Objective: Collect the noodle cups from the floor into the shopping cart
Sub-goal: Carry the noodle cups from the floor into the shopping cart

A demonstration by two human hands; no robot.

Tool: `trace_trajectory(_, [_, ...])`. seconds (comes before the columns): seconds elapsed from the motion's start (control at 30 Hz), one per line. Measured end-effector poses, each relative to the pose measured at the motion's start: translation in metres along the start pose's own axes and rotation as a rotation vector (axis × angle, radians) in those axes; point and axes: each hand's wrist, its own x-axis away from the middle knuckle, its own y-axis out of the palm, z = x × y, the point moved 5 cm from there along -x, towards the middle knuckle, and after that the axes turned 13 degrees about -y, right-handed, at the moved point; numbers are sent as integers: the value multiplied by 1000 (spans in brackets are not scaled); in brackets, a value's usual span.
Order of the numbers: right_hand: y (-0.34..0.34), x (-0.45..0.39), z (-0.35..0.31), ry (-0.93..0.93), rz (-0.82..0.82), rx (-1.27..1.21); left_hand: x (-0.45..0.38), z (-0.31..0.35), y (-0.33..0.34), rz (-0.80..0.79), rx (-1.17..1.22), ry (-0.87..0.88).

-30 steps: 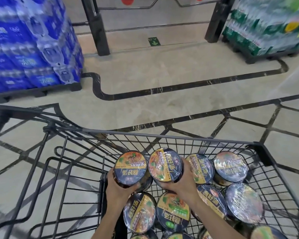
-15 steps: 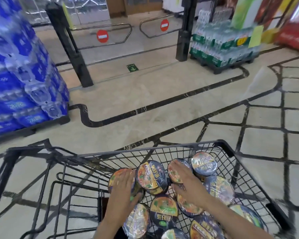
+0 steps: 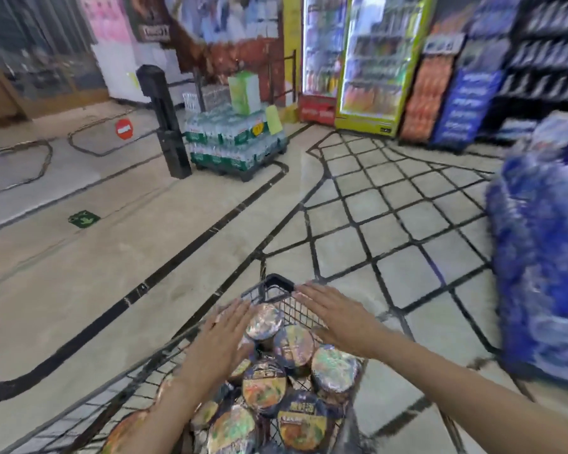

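the noodle cups (image 3: 264, 386) are piled in the wire shopping cart (image 3: 277, 285), over which the left hand (image 3: 220, 342) and right hand (image 3: 336, 319) are spread flat and empty, while bare tiled floor (image 3: 387, 221) is left ahead of the cart, a blue bottle stack (image 3: 545, 257) crowding its right and a water pallet (image 3: 233, 145) beyond it.
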Motion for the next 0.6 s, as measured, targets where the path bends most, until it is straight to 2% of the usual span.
trace_trajectory(0.17, [-46,134,36,277,45,110,-61,131,-31,59,67,328])
trace_trajectory(0.33, [-91,326,30,651,87,174,-75,330,-84,184,177,736])
trace_trajectory(0.47, [-121,501,-20,938,88,272,-34,506,-131,265,274,1037])
trace_trajectory(0.6, [-143,673,-110,1246,54,313,45,675,-172,334,390,1302])
